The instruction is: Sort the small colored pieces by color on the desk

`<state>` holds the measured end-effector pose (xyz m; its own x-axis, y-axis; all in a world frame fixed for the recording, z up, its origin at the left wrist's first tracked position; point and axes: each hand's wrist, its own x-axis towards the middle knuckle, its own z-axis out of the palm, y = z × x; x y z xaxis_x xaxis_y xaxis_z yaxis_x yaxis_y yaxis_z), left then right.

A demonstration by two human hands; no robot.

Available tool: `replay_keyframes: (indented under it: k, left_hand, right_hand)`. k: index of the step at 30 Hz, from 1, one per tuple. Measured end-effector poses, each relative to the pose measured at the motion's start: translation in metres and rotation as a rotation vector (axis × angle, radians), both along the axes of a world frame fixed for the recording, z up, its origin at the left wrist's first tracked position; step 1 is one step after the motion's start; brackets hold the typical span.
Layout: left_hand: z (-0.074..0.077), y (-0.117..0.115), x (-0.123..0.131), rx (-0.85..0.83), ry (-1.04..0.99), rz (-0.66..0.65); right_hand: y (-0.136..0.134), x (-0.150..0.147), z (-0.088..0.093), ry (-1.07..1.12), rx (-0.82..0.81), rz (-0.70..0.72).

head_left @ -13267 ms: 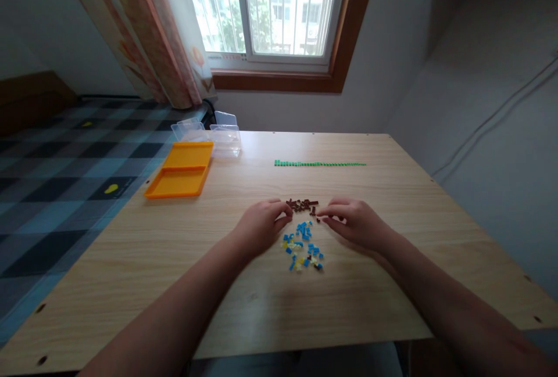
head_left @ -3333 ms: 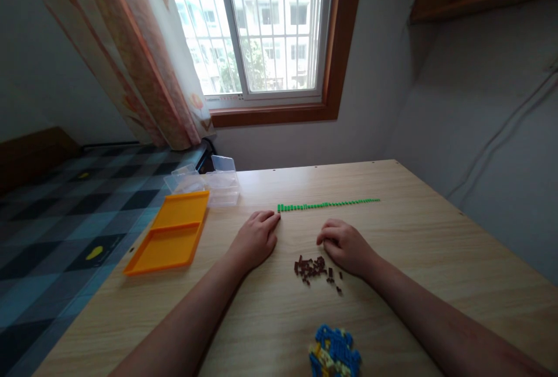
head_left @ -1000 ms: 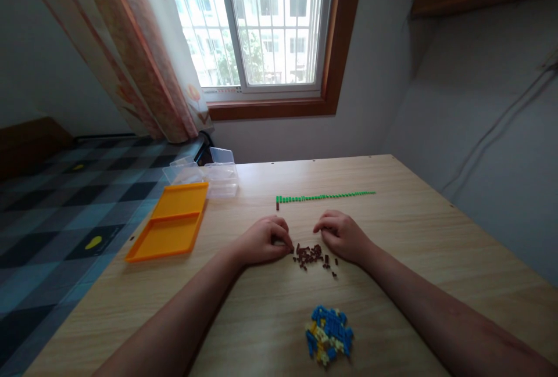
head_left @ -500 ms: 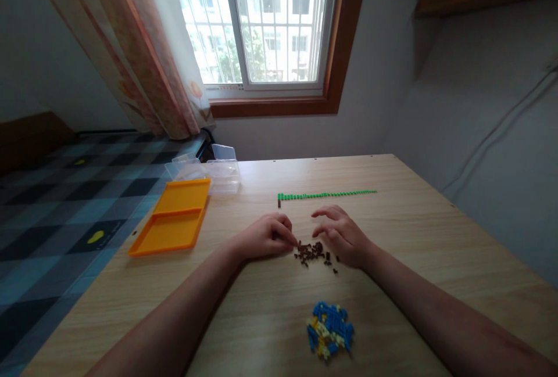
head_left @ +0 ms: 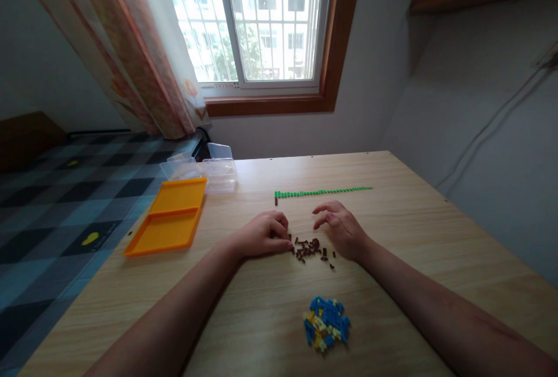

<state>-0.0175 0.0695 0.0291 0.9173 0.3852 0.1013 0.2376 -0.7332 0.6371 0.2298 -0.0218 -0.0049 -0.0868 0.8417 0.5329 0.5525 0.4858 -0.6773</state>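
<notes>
My left hand [head_left: 268, 234] is at the left edge of a loose heap of small brown building bricks [head_left: 307, 249]. Its fingers are curled in a pinch, and a small brown brick [head_left: 290, 237] shows at the fingertips. Right of the heap, my right hand [head_left: 342, 229] hovers with thumb and fingers apart, nothing visible between them. Beyond both hands runs a long row of small green bricks [head_left: 305, 193], ordered from larger on the left to tiny on the right. One brown brick [head_left: 276, 201] stands just below the row's left end.
Nearer to me lies a pile of blue, yellow and cream bricks [head_left: 326, 323]. An orange two-part tray [head_left: 170, 230] rests on the table's left side, with clear plastic boxes [head_left: 220, 173] behind it. A checked bed [head_left: 100, 191] adjoins the table's left edge.
My left hand has drawn back slightly from the heap, with the brown brick at its fingertips. The fingers of my right hand have lifted a little off the heap. The view shifted slightly.
</notes>
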Motion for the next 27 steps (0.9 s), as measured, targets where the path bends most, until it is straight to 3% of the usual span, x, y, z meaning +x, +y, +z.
replay_keyframes:
  k: [3,13,20,27]
  left_hand:
    - [0.000,0.001,0.000,-0.018,-0.003,0.019]
    - [0.002,-0.001,0.002,-0.046,-0.022,0.139]
    - [0.000,0.000,0.001,-0.020,-0.037,0.096]
    - [-0.004,0.000,0.002,0.004,-0.051,0.106]
  right_hand:
    - [0.000,0.001,0.001,0.005,-0.022,0.019]
    - [-0.003,0.007,0.006,-0.035,-0.104,0.295]
    - [0.000,0.006,0.012,-0.001,-0.132,0.326]
    - [-0.001,0.020,0.013,0.009,-0.314,0.338]
